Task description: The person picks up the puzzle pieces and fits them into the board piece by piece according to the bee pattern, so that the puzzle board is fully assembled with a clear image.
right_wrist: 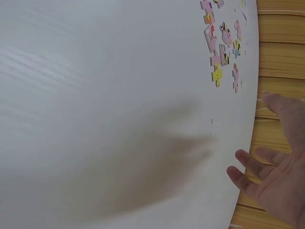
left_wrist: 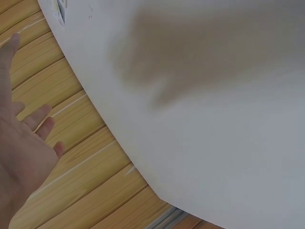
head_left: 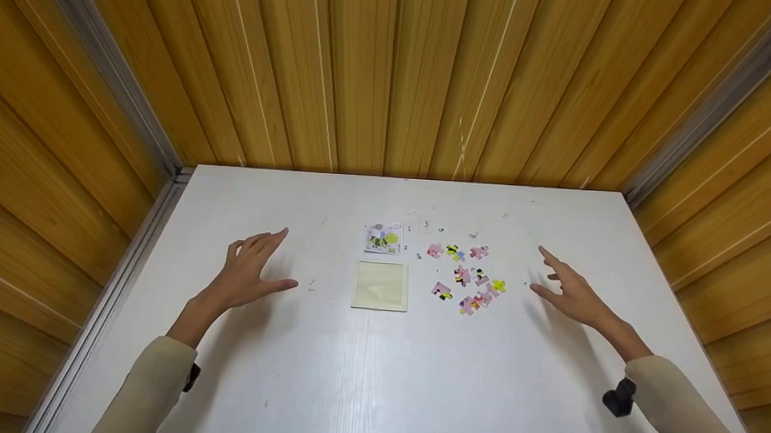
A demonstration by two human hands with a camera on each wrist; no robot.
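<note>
My left hand point(head_left: 248, 272) hovers over the table's left side, thumb and fingers spread, holding nothing. My right hand point(head_left: 573, 293) is held the same way on the right, to the right of several loose puzzle pieces point(head_left: 461, 275), pink, yellow and black. Between the hands lies a square, pale wooden puzzle tray point(head_left: 380, 286) with a raised rim. Just behind it is a small picture card point(head_left: 384, 237) showing a yellow and green striped figure. In the right wrist view, the yellow puzzle piece point(right_wrist: 217, 75) lies nearest my right hand.
A white table point(head_left: 364, 374) with small dark marks carries everything. Yellow wood-plank walls point(head_left: 360, 76) rise behind it and on both sides, with grey metal posts point(head_left: 113, 63) at the corners. Both hands cast shadows on the tabletop.
</note>
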